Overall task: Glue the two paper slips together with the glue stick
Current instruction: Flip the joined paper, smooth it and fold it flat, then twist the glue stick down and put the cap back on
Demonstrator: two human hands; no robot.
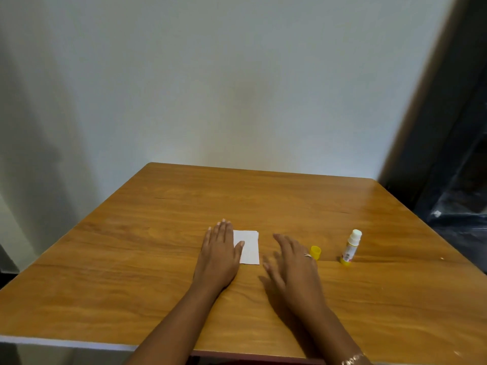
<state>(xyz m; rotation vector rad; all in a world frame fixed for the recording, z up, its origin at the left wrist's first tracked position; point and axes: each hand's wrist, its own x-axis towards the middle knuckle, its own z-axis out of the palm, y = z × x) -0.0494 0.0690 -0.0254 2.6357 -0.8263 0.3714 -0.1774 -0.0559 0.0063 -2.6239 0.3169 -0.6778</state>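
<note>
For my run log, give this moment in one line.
left hand: flat on paper; right hand: open, empty; glue stick: upright, uncapped; cap: loose

Flat left hand (220,252) on paper slips (249,247)

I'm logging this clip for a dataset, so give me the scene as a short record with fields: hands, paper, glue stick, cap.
left hand: flat, fingers straight, resting on the left part of the paper slips
right hand: open, blurred, right of the slips, holds nothing
paper slips: white, stacked, lying on the table
glue stick: upright, uncapped, untouched
cap: yellow, off, on the table between right hand and glue stick
</note>
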